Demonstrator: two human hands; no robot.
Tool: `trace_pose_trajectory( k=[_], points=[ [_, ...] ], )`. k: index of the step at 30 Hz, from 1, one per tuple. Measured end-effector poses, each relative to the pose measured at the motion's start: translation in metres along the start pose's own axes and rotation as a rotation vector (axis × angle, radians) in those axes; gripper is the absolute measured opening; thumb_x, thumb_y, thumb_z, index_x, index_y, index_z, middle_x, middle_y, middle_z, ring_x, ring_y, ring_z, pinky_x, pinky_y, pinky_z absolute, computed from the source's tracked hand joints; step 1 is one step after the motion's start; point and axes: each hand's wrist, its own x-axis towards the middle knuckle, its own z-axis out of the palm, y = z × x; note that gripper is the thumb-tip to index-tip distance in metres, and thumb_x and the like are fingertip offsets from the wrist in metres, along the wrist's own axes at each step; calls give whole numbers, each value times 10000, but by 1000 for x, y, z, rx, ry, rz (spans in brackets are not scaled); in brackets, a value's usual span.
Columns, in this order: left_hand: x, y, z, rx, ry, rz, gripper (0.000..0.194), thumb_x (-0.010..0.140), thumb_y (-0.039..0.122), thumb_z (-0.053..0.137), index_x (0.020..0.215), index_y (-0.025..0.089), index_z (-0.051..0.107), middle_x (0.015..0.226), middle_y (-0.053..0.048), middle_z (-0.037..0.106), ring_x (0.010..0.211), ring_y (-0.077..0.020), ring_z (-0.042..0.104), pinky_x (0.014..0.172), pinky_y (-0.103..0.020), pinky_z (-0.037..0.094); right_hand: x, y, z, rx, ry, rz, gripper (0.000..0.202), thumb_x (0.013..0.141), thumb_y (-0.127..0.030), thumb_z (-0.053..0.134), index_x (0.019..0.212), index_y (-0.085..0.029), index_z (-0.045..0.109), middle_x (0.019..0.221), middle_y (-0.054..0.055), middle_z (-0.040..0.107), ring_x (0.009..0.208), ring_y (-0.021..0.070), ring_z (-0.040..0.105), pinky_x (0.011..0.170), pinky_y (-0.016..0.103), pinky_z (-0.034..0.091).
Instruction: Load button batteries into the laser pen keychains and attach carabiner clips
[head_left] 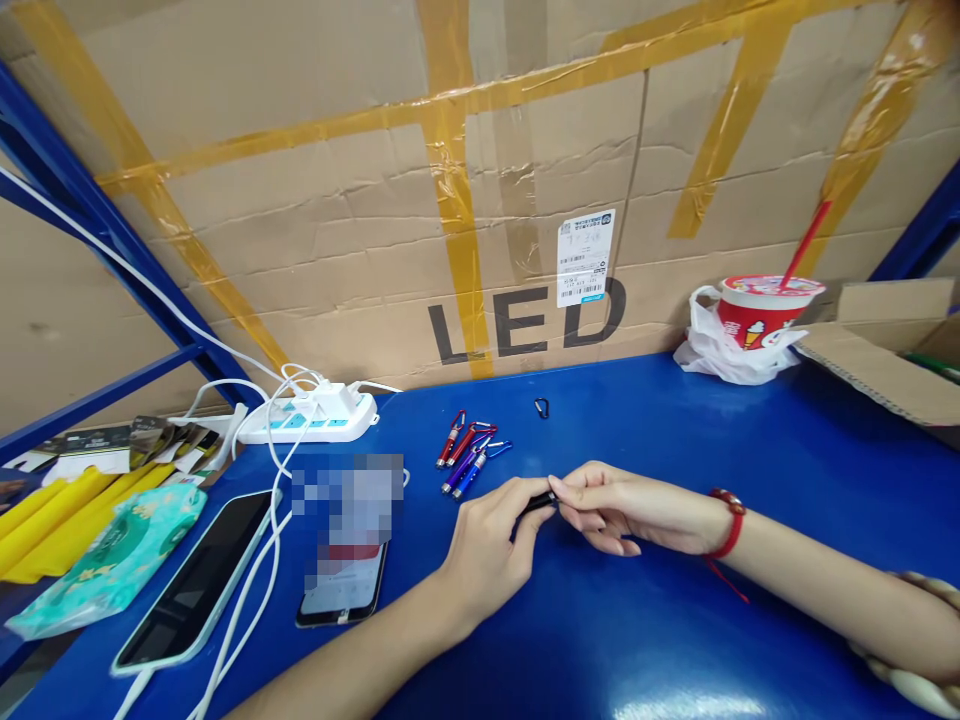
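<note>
My left hand (pixel 491 545) is closed around a slim black mini flashlight (pixel 538 502), and much of its body is hidden by the fingers. At its right end, the thumb and forefinger of my right hand (pixel 611 505) pinch the tip. Just beyond my left hand lie several small keychain flashlights with carabiner clips: red ones (pixel 451 440) and blue-purple ones (pixel 471 474). Farther back, a loose black carabiner (pixel 541 408) rests by itself on the blue tabletop (pixel 645 430).
To the left are a white power strip (pixel 311 415) with cables, two phones (pixel 202 580), a teal packet (pixel 112 560) and yellow packages (pixel 67 515). A red cup (pixel 757 325) with a straw and an opened carton (pixel 885 375) stand back right. A large cardboard box (pixel 345 240) forms the rear wall.
</note>
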Motion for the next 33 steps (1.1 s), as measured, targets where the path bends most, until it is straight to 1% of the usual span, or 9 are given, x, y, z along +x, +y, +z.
trace_pose_trajectory(
  k=[4, 10, 16, 18, 22, 24, 27, 31, 33],
  points=[
    [0, 1, -2, 1, -11, -1, 172, 860, 111, 453, 975, 173, 564, 860, -29, 652, 742, -132, 621, 668, -195, 466, -1, -1, 1, -17, 0, 6, 363, 754, -430, 608, 588, -123, 505, 456, -84, 341, 350, 24, 411, 297, 86, 295],
    [-3, -1, 0, -7, -29, -2, 165, 867, 121, 441, 981, 174, 548, 866, -31, 638, 750, -132, 616, 648, -189, 464, -1, -1, 1, -7, -19, 13, 406, 752, -434, 606, 537, -140, 427, 445, -85, 344, 349, 21, 396, 300, 89, 286],
    [-2, 0, 1, -5, -26, -39, 169, 865, 125, 448, 991, 190, 541, 885, -18, 647, 739, -126, 617, 624, -180, 454, -2, -3, 4, -40, -13, -7, 437, 759, -478, 578, 526, -155, 397, 408, -91, 334, 332, 22, 370, 302, 97, 261],
    [-1, 1, 0, 4, -29, -79, 168, 869, 131, 444, 995, 195, 535, 872, -11, 652, 724, -127, 618, 612, -183, 450, -2, -2, 5, -112, 38, -31, 454, 772, -504, 546, 523, -155, 394, 402, -77, 373, 331, 22, 371, 310, 103, 262],
    [0, 3, -2, 34, -19, -145, 149, 879, 152, 436, 986, 205, 524, 850, 0, 656, 700, -130, 618, 594, -192, 442, 0, -1, 8, -320, 216, -95, 490, 786, -572, 466, 539, -149, 436, 413, -37, 468, 333, 36, 399, 332, 128, 290],
    [0, 3, -1, 48, -14, -164, 150, 879, 155, 436, 989, 212, 522, 860, 4, 656, 701, -130, 617, 597, -195, 441, 2, 0, 9, -392, 277, -131, 500, 778, -590, 456, 543, -149, 455, 400, -41, 461, 331, 42, 399, 345, 142, 309],
    [0, 3, -1, 59, -6, -183, 159, 880, 159, 435, 1001, 220, 519, 872, 7, 657, 700, -130, 617, 608, -200, 442, 4, 2, 8, -438, 329, -169, 499, 772, -599, 452, 551, -152, 473, 384, -50, 446, 327, 52, 393, 360, 163, 322],
    [2, 4, -4, 53, -15, -189, 171, 887, 163, 422, 1019, 221, 513, 887, 4, 653, 692, -127, 609, 612, -205, 439, 5, 5, 6, -478, 439, -238, 481, 790, -575, 443, 549, -159, 475, 368, -61, 422, 329, 55, 377, 382, 179, 287],
    [2, 5, -4, 57, -23, -190, 173, 897, 170, 402, 1024, 216, 510, 833, 6, 644, 667, -126, 599, 602, -209, 434, 6, 7, 6, -497, 495, -266, 482, 790, -572, 445, 531, -165, 462, 366, -67, 399, 331, 55, 364, 392, 188, 262]
  ],
)
